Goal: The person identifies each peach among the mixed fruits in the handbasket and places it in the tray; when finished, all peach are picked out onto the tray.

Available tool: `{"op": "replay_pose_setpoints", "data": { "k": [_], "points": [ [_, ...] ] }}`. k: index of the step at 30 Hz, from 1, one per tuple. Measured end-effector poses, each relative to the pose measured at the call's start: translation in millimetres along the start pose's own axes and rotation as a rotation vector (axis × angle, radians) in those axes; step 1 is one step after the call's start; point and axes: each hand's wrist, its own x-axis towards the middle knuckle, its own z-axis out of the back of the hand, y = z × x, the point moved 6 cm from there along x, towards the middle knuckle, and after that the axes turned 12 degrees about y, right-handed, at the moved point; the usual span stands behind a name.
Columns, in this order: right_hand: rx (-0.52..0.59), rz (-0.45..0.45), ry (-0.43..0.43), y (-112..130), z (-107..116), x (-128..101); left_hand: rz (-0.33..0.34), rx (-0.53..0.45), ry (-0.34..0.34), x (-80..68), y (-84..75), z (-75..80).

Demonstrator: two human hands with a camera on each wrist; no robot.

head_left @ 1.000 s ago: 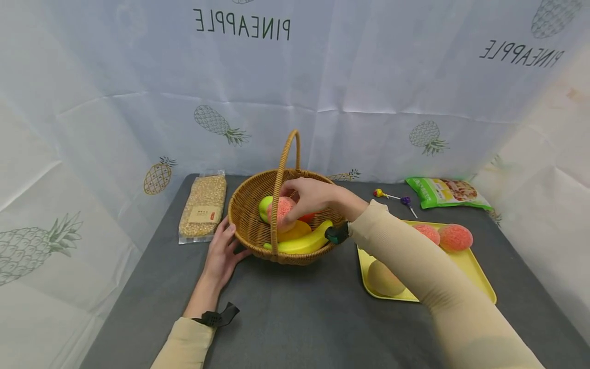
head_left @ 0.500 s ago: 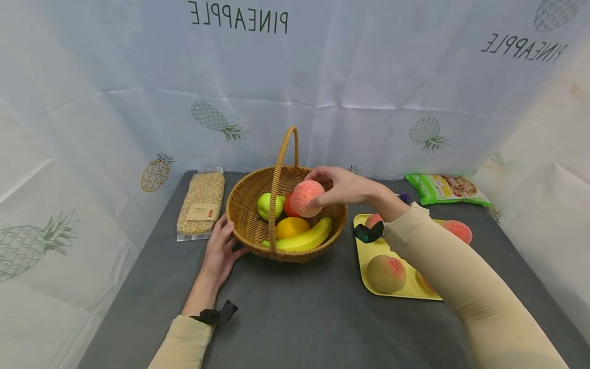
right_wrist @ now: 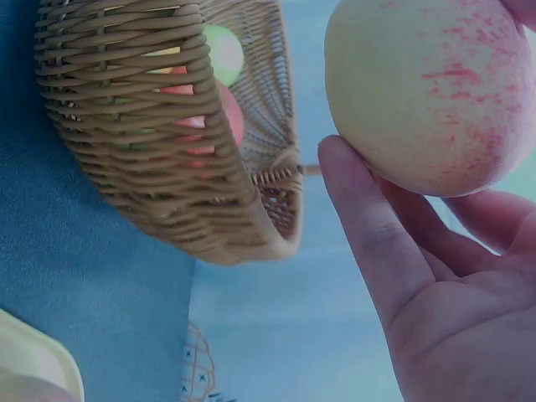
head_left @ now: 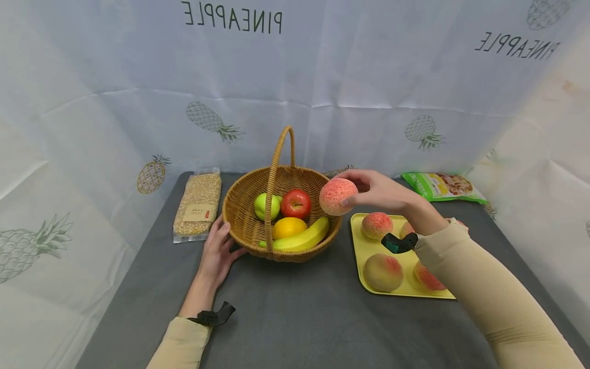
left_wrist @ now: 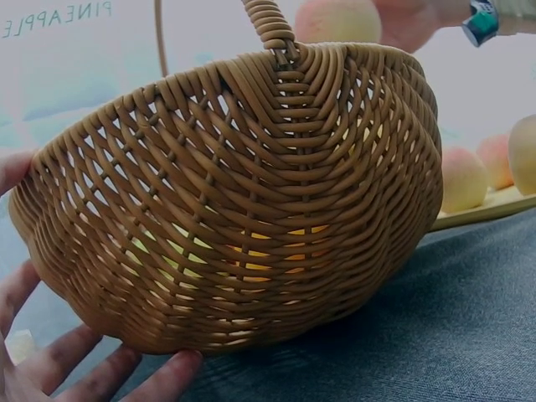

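Note:
My right hand (head_left: 382, 192) pinches a pink-red peach (head_left: 338, 197) between thumb and fingers, beside the right rim of a brown wicker basket (head_left: 286, 256). The right wrist view shows the peach's paler side (right_wrist: 419, 92), with the hand's fingers beneath it. Inside the basket are a green fruit (head_left: 260, 206), a red apple (head_left: 296, 204), an orange-yellow round fruit (head_left: 289, 227) and a banana (head_left: 304, 238). My left hand (head_left: 217, 256) rests against the basket's left side; in the left wrist view its spread fingers (left_wrist: 63, 356) lie along the woven wall, one right at the rim.
A yellow tray (head_left: 361, 274) with several peaches stands to the right, partly hidden by the right forearm. A green snack bag (head_left: 442, 187) lies behind it. To the basket's left lies a clear pack of grains (head_left: 200, 197). The basket's tall handle (head_left: 275, 169) arches over its middle.
My right hand has carried the peach from inside the basket rightward to its right rim, bringing the red apple into full view. The left hand has stayed at the basket's left side.

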Motion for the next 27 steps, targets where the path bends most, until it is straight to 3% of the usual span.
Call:
{"op": "replay_pose_setpoints", "data": {
  "k": [9,20,27],
  "points": [
    [0.031,0.021,-0.033,-12,8,-43,-0.006,0.011,0.004,-0.3,0.5,0.6],
    [-0.054,-0.103,-0.112,-37,13,-105,-0.021,0.04,0.004,-0.1,0.8,-1.4],
    [-0.127,-0.226,-0.185,-58,19,-141,-0.008,0.022,0.002,-1.7,0.9,-0.8]
  ]
}}
